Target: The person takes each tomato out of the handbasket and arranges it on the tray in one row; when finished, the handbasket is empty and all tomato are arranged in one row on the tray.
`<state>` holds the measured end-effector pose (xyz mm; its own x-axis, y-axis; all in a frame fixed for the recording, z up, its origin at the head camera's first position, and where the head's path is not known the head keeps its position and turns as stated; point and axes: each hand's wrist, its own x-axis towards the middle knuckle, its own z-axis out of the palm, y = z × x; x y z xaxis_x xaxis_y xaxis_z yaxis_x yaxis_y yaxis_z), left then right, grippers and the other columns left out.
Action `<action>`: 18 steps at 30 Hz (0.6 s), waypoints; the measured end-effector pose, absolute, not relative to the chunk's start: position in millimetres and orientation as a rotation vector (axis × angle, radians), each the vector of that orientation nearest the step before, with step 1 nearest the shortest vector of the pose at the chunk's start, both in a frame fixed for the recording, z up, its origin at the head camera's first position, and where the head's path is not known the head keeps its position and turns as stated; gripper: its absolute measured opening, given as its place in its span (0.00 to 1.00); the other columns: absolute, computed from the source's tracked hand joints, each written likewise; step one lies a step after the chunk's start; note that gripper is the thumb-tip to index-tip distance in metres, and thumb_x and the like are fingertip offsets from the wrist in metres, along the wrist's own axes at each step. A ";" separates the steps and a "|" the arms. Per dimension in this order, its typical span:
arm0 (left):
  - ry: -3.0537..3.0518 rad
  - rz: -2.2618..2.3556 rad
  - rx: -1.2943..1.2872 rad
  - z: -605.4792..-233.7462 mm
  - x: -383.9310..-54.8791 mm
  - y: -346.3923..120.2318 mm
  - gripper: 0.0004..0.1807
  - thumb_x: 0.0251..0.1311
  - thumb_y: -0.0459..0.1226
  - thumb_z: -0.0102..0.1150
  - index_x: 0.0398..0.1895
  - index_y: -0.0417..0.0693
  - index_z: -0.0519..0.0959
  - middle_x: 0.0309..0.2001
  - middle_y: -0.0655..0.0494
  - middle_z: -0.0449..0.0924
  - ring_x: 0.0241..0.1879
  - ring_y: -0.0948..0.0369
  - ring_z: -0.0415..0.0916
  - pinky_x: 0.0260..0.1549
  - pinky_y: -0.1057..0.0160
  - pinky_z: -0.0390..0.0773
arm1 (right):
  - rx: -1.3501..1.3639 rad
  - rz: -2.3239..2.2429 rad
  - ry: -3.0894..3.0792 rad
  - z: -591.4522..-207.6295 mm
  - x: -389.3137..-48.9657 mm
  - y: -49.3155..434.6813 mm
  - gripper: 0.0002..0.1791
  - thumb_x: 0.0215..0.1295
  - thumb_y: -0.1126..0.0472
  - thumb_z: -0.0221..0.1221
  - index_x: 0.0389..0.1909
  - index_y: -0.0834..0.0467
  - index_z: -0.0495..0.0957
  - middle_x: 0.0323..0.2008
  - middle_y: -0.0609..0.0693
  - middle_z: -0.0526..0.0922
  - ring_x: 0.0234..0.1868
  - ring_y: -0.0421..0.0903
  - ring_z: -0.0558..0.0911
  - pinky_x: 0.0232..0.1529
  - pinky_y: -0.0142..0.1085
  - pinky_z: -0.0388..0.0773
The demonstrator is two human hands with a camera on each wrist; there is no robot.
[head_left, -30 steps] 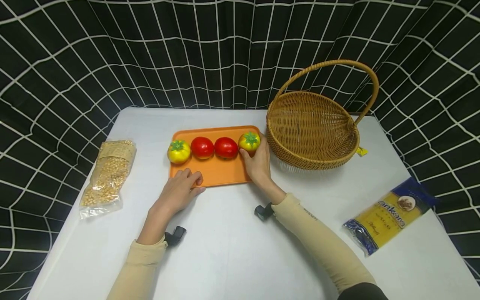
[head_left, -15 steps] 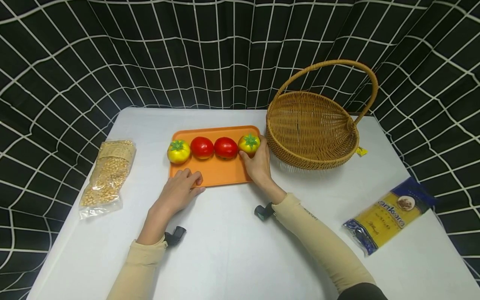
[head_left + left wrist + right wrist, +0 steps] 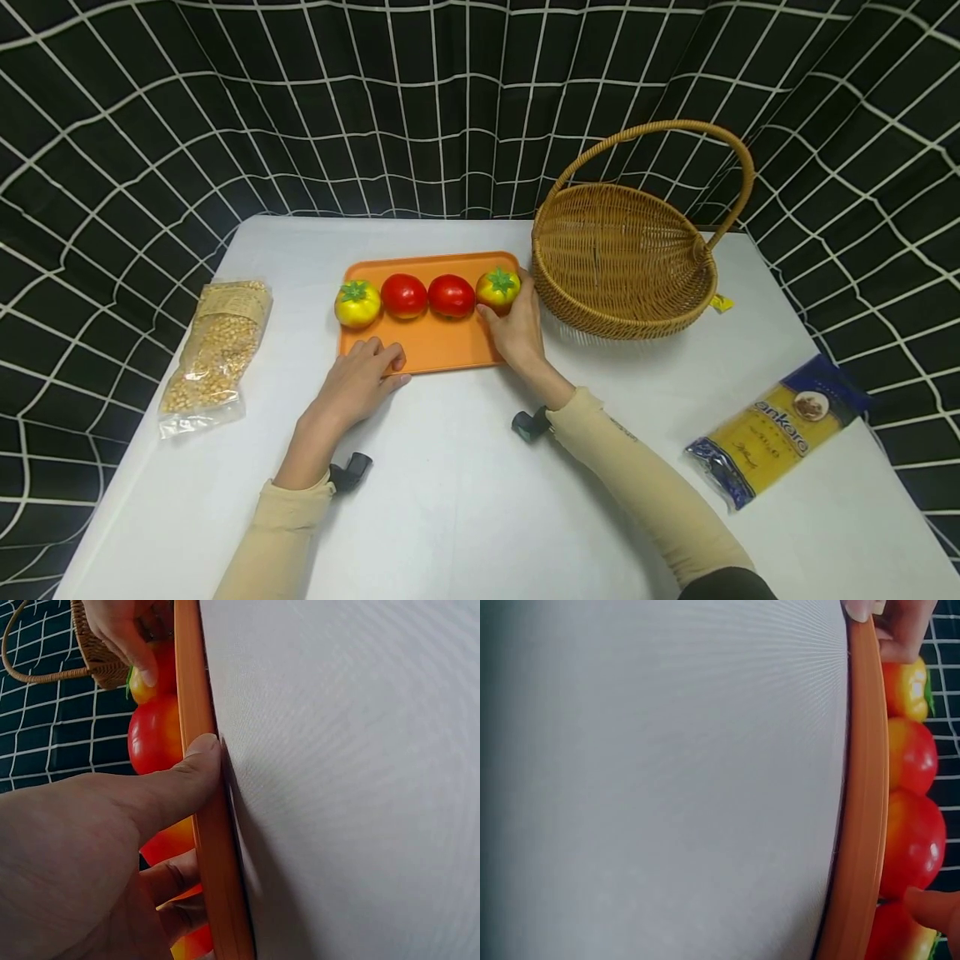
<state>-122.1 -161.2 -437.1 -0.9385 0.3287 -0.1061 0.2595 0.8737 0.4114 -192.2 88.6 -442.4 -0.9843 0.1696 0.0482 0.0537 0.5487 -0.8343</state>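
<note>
An orange tray [image 3: 420, 354] lies on the white table with a row of fruit that look like tomatoes. Two are red: one left of the middle [image 3: 404, 296], the other right of it [image 3: 452, 296]. At the left end sits a yellow tomato [image 3: 357, 304] with a green star-shaped top. My right hand [image 3: 517, 329] grips the yellow-red tomato [image 3: 498, 286] at the right end, its thumb in front and fingers round the right side. My left hand [image 3: 360, 379] pinches the tray's near rim [image 3: 214, 825], thumb outside and fingers inside, as the left wrist view shows.
A wicker basket [image 3: 622, 321] with a tall handle stands right of the tray, close to my right hand. A yellow-blue pasta packet [image 3: 780, 429] lies at the right. On the left is a bag of corn kernels [image 3: 213, 350]. A dark gridded curtain [image 3: 420, 108] hangs behind the table.
My right wrist and forearm have shifted very slightly to the right. The left hand, the tray and the tomatoes have stayed in place.
</note>
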 end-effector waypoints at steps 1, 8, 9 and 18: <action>2.872 0.592 0.453 -437.0 -122.1 -160.9 0.09 0.73 0.43 0.65 0.46 0.52 0.76 0.40 0.50 0.69 0.46 0.49 0.66 0.40 0.55 0.61 | -0.188 1.410 -2.660 -442.4 -191.6 89.1 0.50 0.69 0.60 0.71 0.82 0.61 0.51 0.77 0.65 0.62 0.80 0.59 0.65 0.81 0.51 0.59; 2.847 0.587 0.411 -432.1 -123.7 -159.2 0.11 0.72 0.46 0.66 0.47 0.52 0.76 0.40 0.49 0.70 0.46 0.49 0.67 0.41 0.55 0.62 | -0.098 1.315 -2.722 -435.9 -182.6 92.5 0.52 0.69 0.56 0.71 0.83 0.60 0.48 0.81 0.62 0.59 0.81 0.57 0.62 0.82 0.51 0.57; 2.839 0.592 0.402 -430.8 -124.1 -158.8 0.11 0.72 0.46 0.66 0.47 0.52 0.76 0.41 0.49 0.71 0.46 0.49 0.67 0.42 0.54 0.62 | -0.080 1.295 -2.736 -434.5 -180.7 93.5 0.53 0.69 0.54 0.71 0.83 0.60 0.48 0.81 0.62 0.58 0.81 0.58 0.63 0.81 0.52 0.58; 2.859 0.678 0.435 -419.2 -127.4 -154.4 0.12 0.72 0.46 0.66 0.49 0.50 0.79 0.46 0.49 0.76 0.49 0.49 0.71 0.47 0.49 0.71 | 0.209 1.156 -2.752 -405.0 -161.9 108.1 0.45 0.72 0.51 0.68 0.81 0.60 0.56 0.77 0.61 0.66 0.77 0.59 0.70 0.76 0.55 0.67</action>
<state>-127.4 -154.4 -419.2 -0.9428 0.3188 -0.0974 0.2411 0.8540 0.4611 -161.9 108.1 -405.0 -0.9791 -0.0704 0.1909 -0.1856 0.6934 -0.6962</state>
